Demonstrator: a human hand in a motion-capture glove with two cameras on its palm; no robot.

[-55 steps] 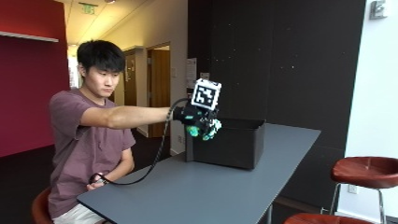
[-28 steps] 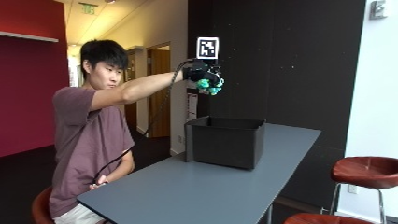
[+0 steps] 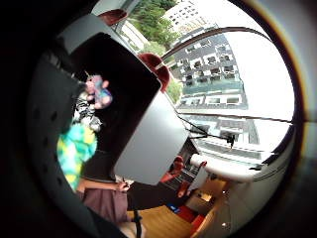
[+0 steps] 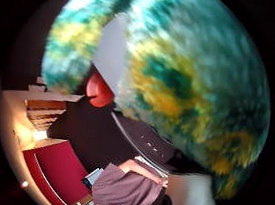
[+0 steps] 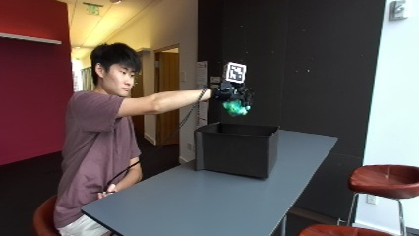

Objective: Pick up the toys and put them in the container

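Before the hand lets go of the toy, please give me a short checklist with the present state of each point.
1. Green fluffy toy in the grip of the gloved right hand: ok.
2. Hand above the opening of the black container: ok.
3. Container upright on the grey table: ok.
4. Room left inside, beside the pink toy: ok.
5. Toys remaining on the table: none visible, ok.

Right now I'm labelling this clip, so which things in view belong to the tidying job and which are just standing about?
Part of the job:
- gloved right hand, gripping the green and yellow plush toy above the box
- black container on the table
- pink and blue toy already inside the container

Just there:
- grey table
- red stools beside it
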